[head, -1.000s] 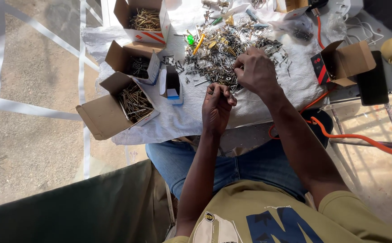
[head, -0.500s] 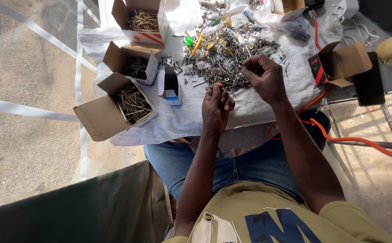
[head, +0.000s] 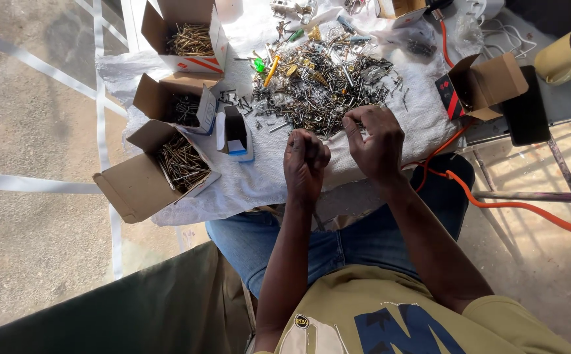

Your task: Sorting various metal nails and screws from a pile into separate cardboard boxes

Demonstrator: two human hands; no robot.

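Observation:
A heap of mixed screws and small fittings (head: 324, 85) lies on a white cloth (head: 266, 174) over a small table. My left hand (head: 305, 160) hovers just short of the heap's near edge, closed in a fist around a few screws. Close to its right is my right hand (head: 376, 141), with fingertips pinched on a small metal piece at the edge of the heap. The two hands are almost touching.
Three open cardboard boxes of sorted screws (head: 180, 160) (head: 177, 105) (head: 190, 36) stand at the left, with a small blue-and-white box (head: 235, 131) beside them. At the right are another open box (head: 482, 85), a black phone (head: 526, 115), a yellow mug (head: 567, 56) and an orange hose (head: 514, 206).
My right hand lifted off the heap and drew back toward me, next to my left hand. My left hand closed tighter into a fist. The view shifted slightly.

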